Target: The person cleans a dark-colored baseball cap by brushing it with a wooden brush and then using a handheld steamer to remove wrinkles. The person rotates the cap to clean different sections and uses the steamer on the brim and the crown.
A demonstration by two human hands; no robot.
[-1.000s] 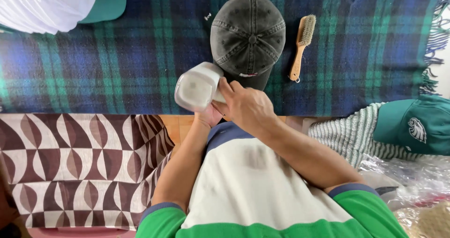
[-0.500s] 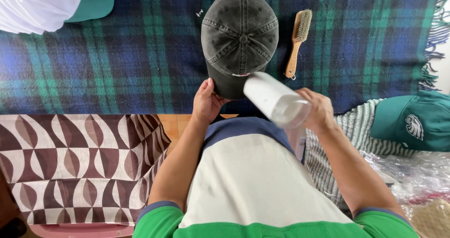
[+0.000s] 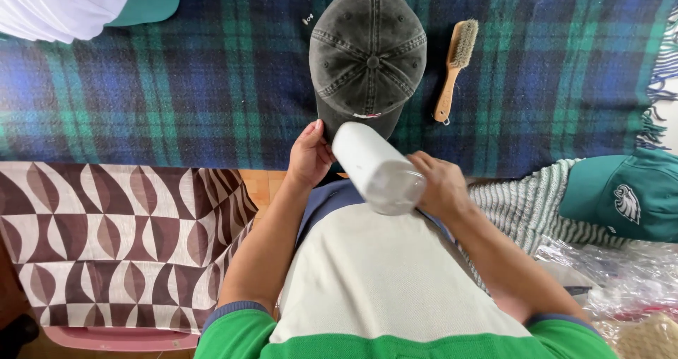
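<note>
**Roller raised, cap waiting**

Right hand (image 3: 441, 186) clenched round white roller (image 3: 374, 167) — held above grey cap's (image 3: 367, 55) brim, not touching. Left hand (image 3: 308, 154) pinches brim edge. Cap flat on plaid blanket (image 3: 176, 97); rolling apparently not begun. Brush (image 3: 455, 66) idle beside.

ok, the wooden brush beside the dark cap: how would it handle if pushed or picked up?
The wooden brush looks rigid, so it probably lifts as one piece. Lying flat on the plaid blanket, it likely drags rather than rolls. The slim handle looks easy to pinch; probably light.
</note>
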